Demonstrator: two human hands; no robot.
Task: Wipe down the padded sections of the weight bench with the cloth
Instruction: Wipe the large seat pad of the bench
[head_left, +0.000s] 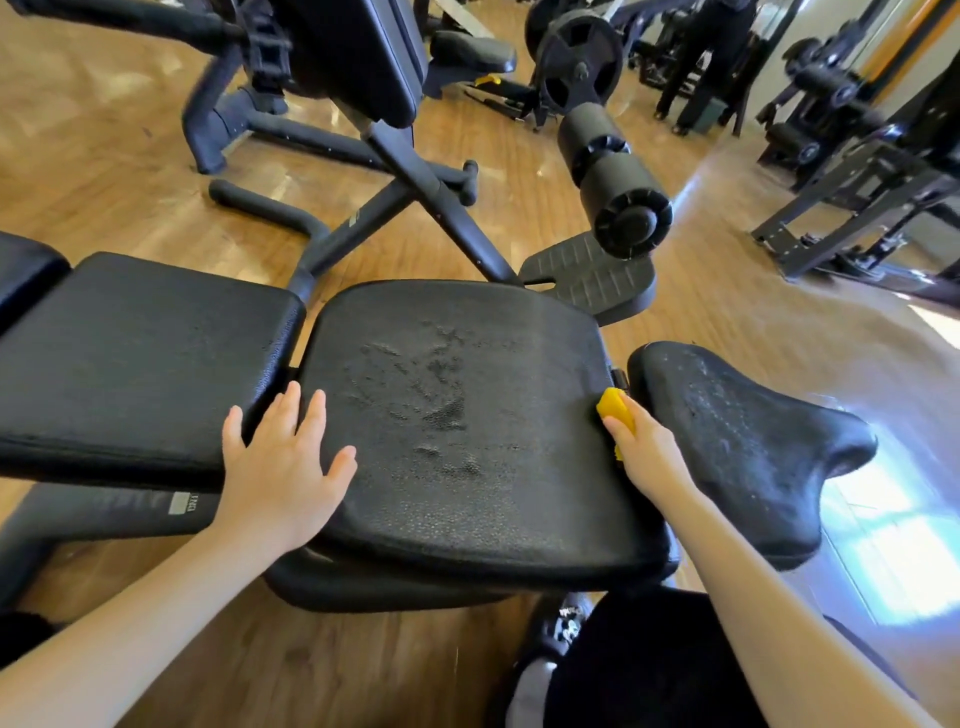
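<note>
Pressing our left hand (283, 467) flat with open fingers on the middle pad (467, 415), we hold the yellow cloth (615, 410) closed in our right hand (649, 457) at its right edge

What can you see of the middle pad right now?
The middle pad is black, with a pebbled, leather-like skin and rounded corners, lying roughly flat between two other pads. Its centre shows patchy streaks, perhaps moisture or wear. The left hand lies flat and open on its left edge. The right hand presses a yellow cloth against its right edge.
</note>
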